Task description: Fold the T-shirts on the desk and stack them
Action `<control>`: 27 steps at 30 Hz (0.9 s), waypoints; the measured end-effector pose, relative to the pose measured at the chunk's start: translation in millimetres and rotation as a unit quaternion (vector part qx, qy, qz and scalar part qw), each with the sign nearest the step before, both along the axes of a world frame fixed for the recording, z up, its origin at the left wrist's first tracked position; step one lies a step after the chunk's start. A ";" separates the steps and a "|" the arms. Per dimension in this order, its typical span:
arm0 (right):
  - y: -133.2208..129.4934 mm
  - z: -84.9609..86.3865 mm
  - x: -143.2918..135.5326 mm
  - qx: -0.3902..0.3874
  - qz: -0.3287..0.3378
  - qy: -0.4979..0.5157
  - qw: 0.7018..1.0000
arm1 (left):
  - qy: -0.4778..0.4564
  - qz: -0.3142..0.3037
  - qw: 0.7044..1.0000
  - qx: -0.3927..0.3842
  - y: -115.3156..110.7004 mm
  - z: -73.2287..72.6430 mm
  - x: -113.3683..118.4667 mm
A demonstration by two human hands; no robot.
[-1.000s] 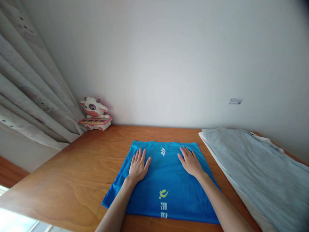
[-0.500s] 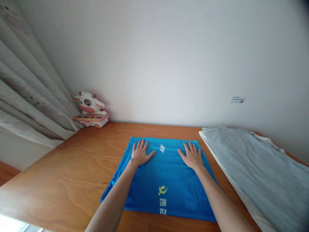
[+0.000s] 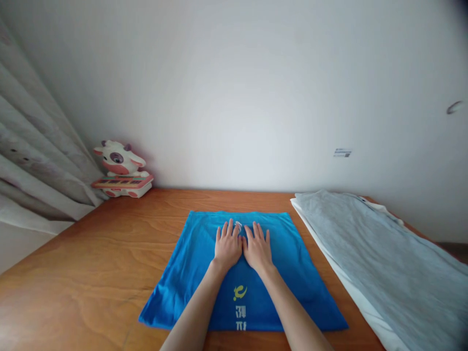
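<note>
A blue piece of fabric [image 3: 292,278], looking like a folded shirt, lies flat on the wooden table in front of me. It carries a small white logo near its far edge, a yellow emblem and white characters nearer to me. My left hand [image 3: 228,247] rests palm down on its middle, fingers stretched out. Beside it my right hand [image 3: 258,248] lies flat too, the two thumbs close together. The fingertips partly cover the white logo. Slight wrinkles run along the fabric's left side.
Grey and white clothes [image 3: 365,243] lie flat on the table's right side. A toy cow with a keyboard [image 3: 122,170] stands at the back left, near a pale curtain [image 3: 32,146]. A white wall [image 3: 234,97] borders the wooden table [image 3: 91,263] behind.
Both hands have moved inward from the fabric's two sides to its middle and slightly toward me, still flat on it. The view has shifted a little to the right.
</note>
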State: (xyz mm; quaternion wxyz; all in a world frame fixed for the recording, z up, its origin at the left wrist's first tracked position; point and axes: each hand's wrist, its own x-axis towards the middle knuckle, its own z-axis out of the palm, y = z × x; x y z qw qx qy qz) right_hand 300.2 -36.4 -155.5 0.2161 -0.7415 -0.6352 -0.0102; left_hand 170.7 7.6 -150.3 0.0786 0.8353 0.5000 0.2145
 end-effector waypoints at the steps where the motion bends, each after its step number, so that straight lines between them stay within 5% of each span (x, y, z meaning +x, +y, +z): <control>1: -0.1 -0.8 -3.2 -0.014 -0.002 0.012 1.000 | 0.010 -0.006 1.000 -0.003 -2.1 -1.5 3.8; 5: -2.9 -2.2 -0.8 0.028 -0.001 0.141 0.990 | -0.019 0.000 1.000 -0.007 -5.0 0.3 0.8; 10: -7.9 -3.6 25.5 0.172 0.009 0.495 0.852 | -0.262 -0.101 0.958 -0.056 -9.8 8.8 -16.2; 13: -16.4 -5.4 50.8 0.183 -0.024 0.576 0.796 | -0.465 -0.045 0.860 -0.202 -10.2 13.6 -30.2; 16: -31.0 -4.8 71.0 0.196 -0.037 0.645 0.738 | -0.665 0.030 0.680 -0.306 -8.5 20.2 -50.3; 18: -41.6 -2.1 76.9 0.217 -0.053 0.728 0.648 | -0.778 0.068 0.536 -0.320 -9.2 24.7 -63.1; 20: -50.8 2.3 77.5 0.239 -0.079 0.829 0.499 | -0.845 0.095 0.425 -0.311 -12.1 27.9 -71.5; 22: -57.9 6.9 75.5 0.251 -0.098 0.891 0.366 | -0.864 0.109 0.382 -0.309 -15.6 29.0 -73.9; 23: -60.5 8.9 74.2 0.252 -0.101 0.901 0.338 | -0.863 0.115 0.381 -0.312 -17.0 28.9 -73.2; 27: -66.3 11.6 68.2 0.255 -0.109 0.899 0.340 | -0.847 0.137 0.409 -0.311 -20.7 25.9 -66.3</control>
